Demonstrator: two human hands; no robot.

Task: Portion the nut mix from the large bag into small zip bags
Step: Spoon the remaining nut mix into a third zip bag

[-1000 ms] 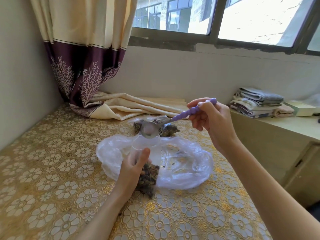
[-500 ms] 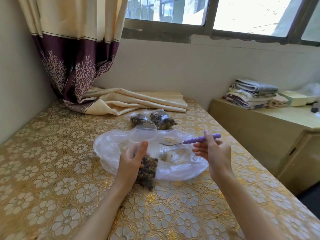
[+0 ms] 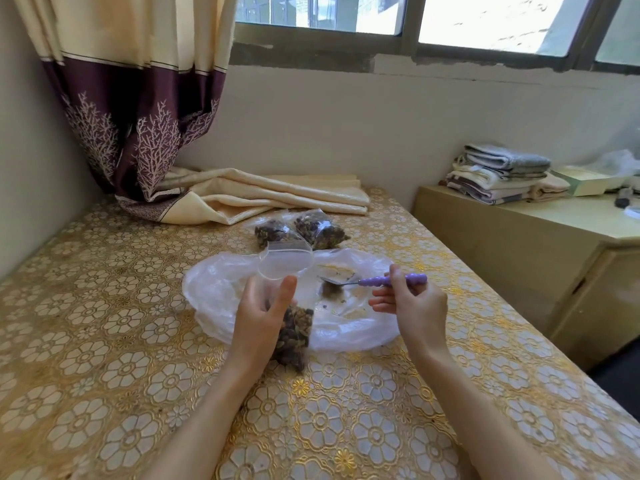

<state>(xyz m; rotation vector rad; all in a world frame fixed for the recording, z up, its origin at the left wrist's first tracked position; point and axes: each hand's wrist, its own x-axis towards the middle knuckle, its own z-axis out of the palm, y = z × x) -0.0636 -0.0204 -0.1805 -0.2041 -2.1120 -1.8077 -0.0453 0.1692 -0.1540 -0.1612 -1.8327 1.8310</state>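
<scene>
I see a table [image 3: 104, 341] under gold floral cloth filling the lower frame; on it lie the large bag [image 3: 346, 330] (centre), two filled zip bags [image 3: 301, 230] above, a curtain hem [image 3: 263, 195] upper centre.

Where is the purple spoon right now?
In the head view, the purple spoon is right of centre, held by the right hand, its bowl dipping into the large bag beside the small zip bag.

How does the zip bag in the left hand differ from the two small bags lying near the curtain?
The held zip bag stands upright in the left hand; the two far bags lie flat on the tablecloth.
The held bag's mouth gapes open; whether the far bags are sealed, I cannot tell.
The held bag has nut mix only in its lower part; the far bags look fuller.
All are clear plastic holding dark nut mix.
</scene>
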